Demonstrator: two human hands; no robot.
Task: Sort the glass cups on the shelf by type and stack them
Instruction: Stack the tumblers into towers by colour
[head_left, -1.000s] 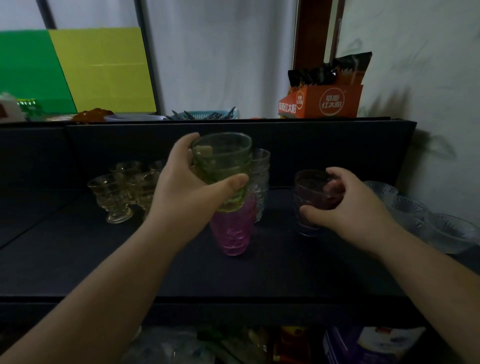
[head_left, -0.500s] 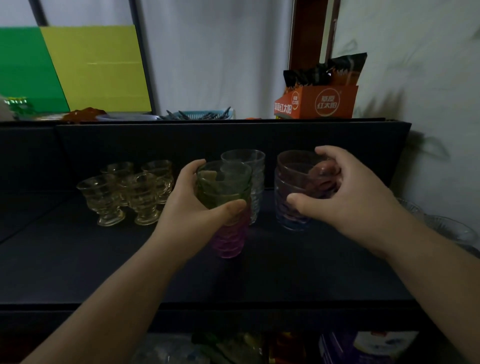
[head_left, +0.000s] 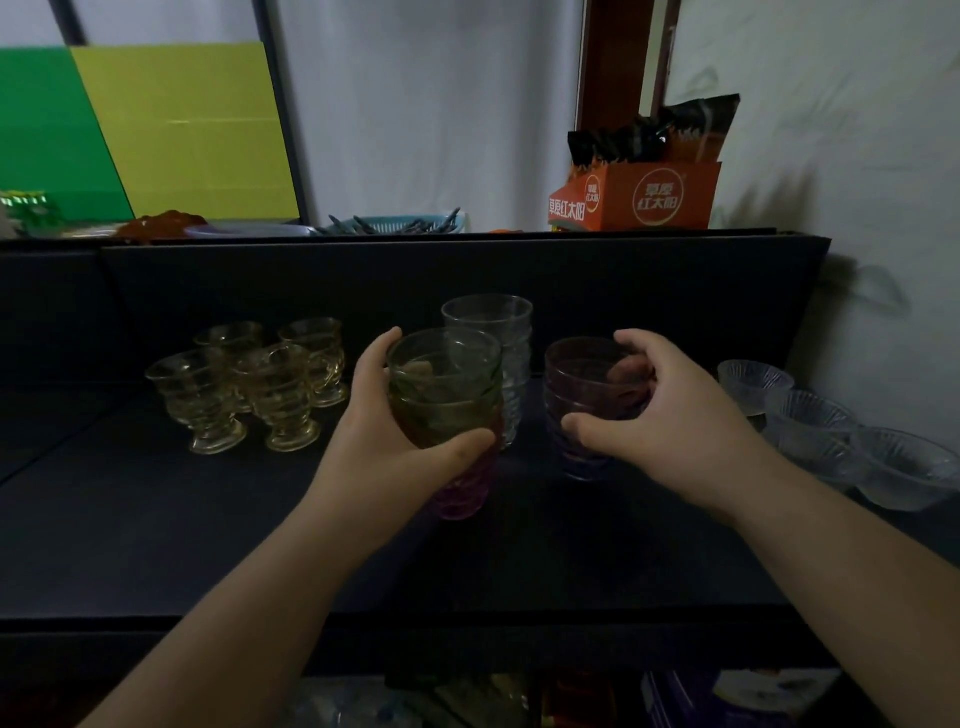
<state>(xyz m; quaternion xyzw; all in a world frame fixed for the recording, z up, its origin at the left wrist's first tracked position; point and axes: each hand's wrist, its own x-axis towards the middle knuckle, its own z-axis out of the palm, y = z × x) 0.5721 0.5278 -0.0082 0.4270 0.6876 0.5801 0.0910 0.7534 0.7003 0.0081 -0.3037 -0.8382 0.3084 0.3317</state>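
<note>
Right now the left hand (head_left: 387, 457) curls round a green glass tumbler (head_left: 444, 395), thumb across its near wall and fingertips seen through the glass on the far side. That tumbler stands upright, mouth up, its long axis vertical, nested into a pink ribbed tumbler (head_left: 465, 486) whose base sits on the dark shelf (head_left: 208, 545). The green glass is translucent and faintly banded; whether more than one green tumbler sits in the pink one cannot be told.

Over to the side, the right hand (head_left: 670, 421) grips a purple tumbler (head_left: 587, 379), thumb on the near side and fingers hooked over the far rim. It too is upright, mouth up, and sits in a bluish tumbler (head_left: 579, 462) beneath, which is mostly hidden by the thumb and hard to make out in the dim light.

Just behind the green tumbler, a stack of clear ribbed tumblers (head_left: 493, 358) stands upright, its lower part covered by the green one. Further left, four amber footed cups (head_left: 249, 384) stand close together, unstacked. At the right end of the shelf, clear cut-glass bowls (head_left: 831, 436) lie in a row, partly behind the right forearm. On top of the shelf back sit an orange carton (head_left: 639, 200) and a blue basket (head_left: 395, 224). Items on the lower shelf are too dark to identify.
</note>
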